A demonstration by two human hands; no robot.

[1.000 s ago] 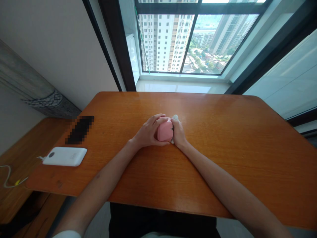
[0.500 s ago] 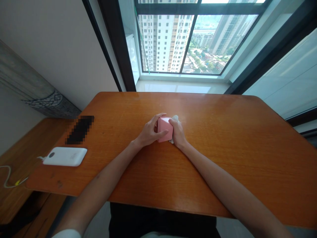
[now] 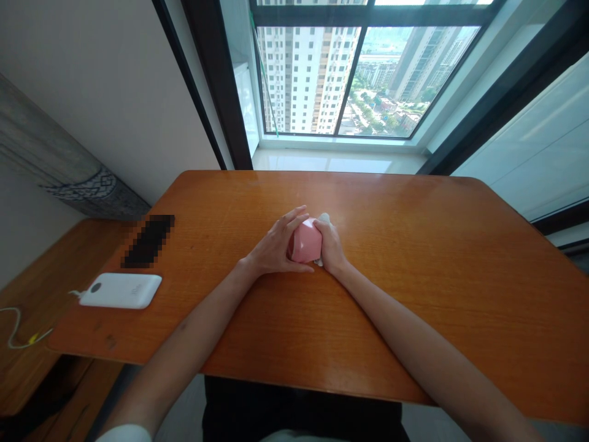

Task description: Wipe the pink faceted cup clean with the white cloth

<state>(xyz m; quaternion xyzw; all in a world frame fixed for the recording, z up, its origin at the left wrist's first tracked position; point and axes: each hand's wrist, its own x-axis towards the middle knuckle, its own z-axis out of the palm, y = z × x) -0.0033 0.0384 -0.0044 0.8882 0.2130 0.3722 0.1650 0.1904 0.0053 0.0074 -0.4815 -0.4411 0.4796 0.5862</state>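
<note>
A small pink box-like object with flat sides is between my two hands, over the middle of the wooden table. My right hand is closed on its right side, the thumb lying on the upper edge. Pressed between that palm and the box is a crumpled white cloth or tissue, mostly hidden. Around the left side of the box, my left hand is spread, with fingers above and thumb stretched below. The thumb is clear of the box; whether the fingertips touch it I cannot tell.
A white power bank with a cable lies at the table's left. Behind it is a dark pixelated patch. A wooden bench stands along the left, and a window is beyond the far edge.
My left hand has loosened from the pink box, its thumb moving down off the front face and its fingers lifting. The box has tilted a little. My right hand stays nearly in place.
</note>
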